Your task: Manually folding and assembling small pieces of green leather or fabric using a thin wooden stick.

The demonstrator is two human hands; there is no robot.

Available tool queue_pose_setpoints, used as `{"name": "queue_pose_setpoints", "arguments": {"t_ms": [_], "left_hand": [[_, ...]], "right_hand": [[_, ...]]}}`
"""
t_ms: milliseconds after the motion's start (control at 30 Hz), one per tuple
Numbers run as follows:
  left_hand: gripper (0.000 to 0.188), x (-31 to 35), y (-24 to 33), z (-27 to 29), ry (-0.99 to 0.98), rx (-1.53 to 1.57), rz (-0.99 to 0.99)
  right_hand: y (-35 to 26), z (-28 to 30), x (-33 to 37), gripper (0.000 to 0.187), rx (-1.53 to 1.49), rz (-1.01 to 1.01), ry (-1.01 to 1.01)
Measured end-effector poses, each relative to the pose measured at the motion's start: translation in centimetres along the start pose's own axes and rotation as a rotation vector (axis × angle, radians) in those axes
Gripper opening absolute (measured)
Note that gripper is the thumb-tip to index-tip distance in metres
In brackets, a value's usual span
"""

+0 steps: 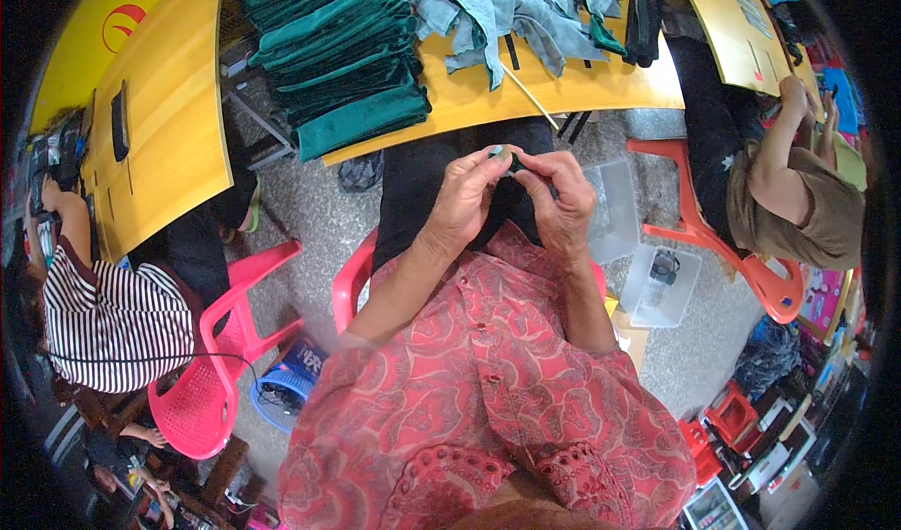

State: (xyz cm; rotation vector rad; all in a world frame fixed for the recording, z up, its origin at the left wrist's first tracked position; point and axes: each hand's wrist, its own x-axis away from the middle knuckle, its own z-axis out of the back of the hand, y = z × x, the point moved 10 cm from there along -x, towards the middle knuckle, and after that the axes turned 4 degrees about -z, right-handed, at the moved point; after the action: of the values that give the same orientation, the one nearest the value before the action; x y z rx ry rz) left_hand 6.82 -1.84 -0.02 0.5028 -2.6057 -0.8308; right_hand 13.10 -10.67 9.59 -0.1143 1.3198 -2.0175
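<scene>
Above my lap, both hands meet at a small dark green piece, seemingly cloth (513,163). My left hand (465,192) pinches it between thumb and forefinger. From the other side my right hand (561,197) grips it too, fingers curled. Most of the piece is hidden by my fingers. Ahead of my hands, a long row of folded dark green velvet pieces (347,56) lies on the yellow table (619,89). To its right is a loose heap of grey-blue cloth pieces (507,14). A thin pale stick (530,96) juts over the table's near edge.
Black folded cloth (643,21) sits at the table's right. Clear plastic bins (660,286) stand on the floor to my right. A pink chair (221,361) and blue basket (286,384) are at left. People sit on either side, one in stripes (117,323), one in brown (798,211).
</scene>
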Motion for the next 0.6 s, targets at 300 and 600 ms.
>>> {"name": "queue_pose_setpoints", "arguments": {"t_ms": [300, 600], "left_hand": [[0.020, 0.0, 0.1, -0.4, -0.037, -0.125, 0.000], [0.023, -0.6, -1.3, 0.6, -0.078, 0.075, 0.078]], "right_hand": [[2.3, -0.2, 0.7, 0.016, -0.179, -0.130, 0.034], [2.0, -0.6, 0.1, 0.017, -0.120, -0.117, -0.011]]}}
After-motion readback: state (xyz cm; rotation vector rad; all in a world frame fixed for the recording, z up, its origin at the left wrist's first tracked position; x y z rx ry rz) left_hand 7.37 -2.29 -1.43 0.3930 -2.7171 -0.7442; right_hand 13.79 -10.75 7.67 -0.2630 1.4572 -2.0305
